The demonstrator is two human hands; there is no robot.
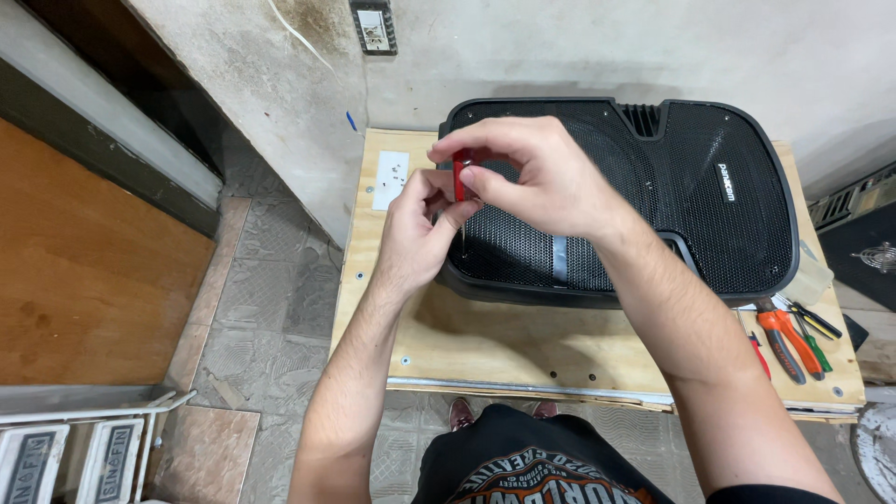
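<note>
Nearest you, both forearms reach over the plywood counter (pixel 485 345). Your left hand (pixel 420 233) pinches closed near the shaft of a red-handled screwdriver (pixel 460 175), steadying it; your right hand (pixel 537 177) curls tight round the handle. Its tip meets the black speaker (pixel 691 196) at the left edge of the perforated metal grille. Orange-handled pliers (pixel 782 336) lie at the counter's right edge; a white sheet with small screws (pixel 391 177) sits further back.

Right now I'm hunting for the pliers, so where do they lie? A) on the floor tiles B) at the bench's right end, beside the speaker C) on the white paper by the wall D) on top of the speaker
B: the orange-handled pliers lie on the bench at its right end, just past the speaker, among other hand tools.
</note>
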